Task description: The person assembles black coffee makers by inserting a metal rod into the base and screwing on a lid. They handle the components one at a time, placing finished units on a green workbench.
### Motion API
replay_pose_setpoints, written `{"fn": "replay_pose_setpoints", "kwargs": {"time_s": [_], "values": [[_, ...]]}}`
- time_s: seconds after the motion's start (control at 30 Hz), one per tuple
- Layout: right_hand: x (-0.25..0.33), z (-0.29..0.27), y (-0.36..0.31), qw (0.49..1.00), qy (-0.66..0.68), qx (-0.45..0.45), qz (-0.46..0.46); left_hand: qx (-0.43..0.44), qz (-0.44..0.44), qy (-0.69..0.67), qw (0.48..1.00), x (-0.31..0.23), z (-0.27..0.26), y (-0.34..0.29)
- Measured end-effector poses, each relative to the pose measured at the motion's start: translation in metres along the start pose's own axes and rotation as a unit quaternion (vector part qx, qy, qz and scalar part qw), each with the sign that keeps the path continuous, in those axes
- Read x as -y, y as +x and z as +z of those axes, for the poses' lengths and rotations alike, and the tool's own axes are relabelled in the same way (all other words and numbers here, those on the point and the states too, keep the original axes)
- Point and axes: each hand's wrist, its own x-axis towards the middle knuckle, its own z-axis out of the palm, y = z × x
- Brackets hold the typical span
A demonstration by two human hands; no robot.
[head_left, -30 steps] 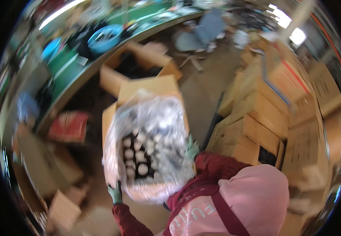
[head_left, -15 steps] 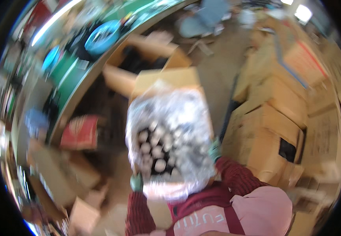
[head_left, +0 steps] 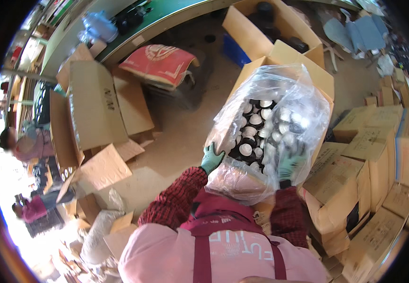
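Box (head_left: 324, 79): in front of me | plastic liner (head_left: 284, 91): veils my right hand (head_left: 291, 165), I can't tell its grip | my left hand (head_left: 212, 159): on box's near-left edge, thumb spread from fingers, hold unclear | white-topped pieces (head_left: 245, 149): inside, just right of left fingers

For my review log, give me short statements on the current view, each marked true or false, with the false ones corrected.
1. The left hand is at the carton's left edge. True.
2. The carton's liner is opaque. False: the liner is clear plastic.
3. The parts inside have pale round tops. True.
4. The red sheet is right of the carton. False: the red sheet is left.
5. The right hand is gloved. True.
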Motion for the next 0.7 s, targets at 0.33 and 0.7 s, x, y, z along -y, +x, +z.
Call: {"fn": "replay_pose_setpoints", "kwargs": {"time_s": [0.33, 0.7], "values": [[0.113, 0.223, -0.057, 0.897, -0.254, 0.314, -0.178, 0.260, -0.125, -0.195, 0.938, -0.001, -0.236, 0.102], [0.130, 0.230, -0.071, 0.891, -0.339, 0.298, -0.044, -0.081, -0.293, -0.561, 0.770, 0.137, -0.416, 0.433]]}}
